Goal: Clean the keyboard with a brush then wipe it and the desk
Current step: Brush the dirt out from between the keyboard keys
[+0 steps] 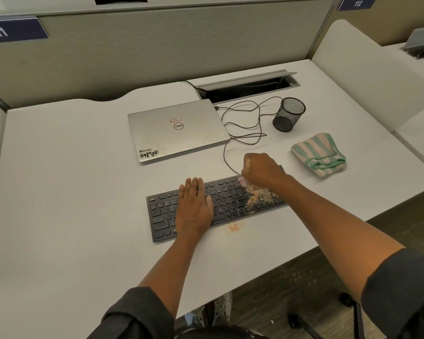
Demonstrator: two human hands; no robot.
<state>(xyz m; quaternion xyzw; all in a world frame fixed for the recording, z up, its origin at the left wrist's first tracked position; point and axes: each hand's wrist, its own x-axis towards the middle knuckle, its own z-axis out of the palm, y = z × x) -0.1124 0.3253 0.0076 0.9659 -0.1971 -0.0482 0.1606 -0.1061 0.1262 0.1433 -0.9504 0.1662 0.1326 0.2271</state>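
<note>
While the left hand (194, 206) lies flat, fingers straight, on the black keyboard (216, 206), the right hand (261, 170) grips what appears a pale brush (243, 181) beside crumbs (260, 195).

Matt black plastic keyboard (213, 204) dusted with gritty tan crumbs (260, 195), on a smooth matt white desk (59, 192). Brushed silver metal laptop (176, 130); black wire-mesh pen cup (289, 115); striped terry cloth (320, 154), soft and ribbed.

Beyond the right hand (261, 170) a looped cable (245, 123) crosses the desk (59, 192); further right the folded cloth (320, 155) and mesh cup (288, 115) block passage, while left of the left hand (194, 204) lies bare desk
</note>
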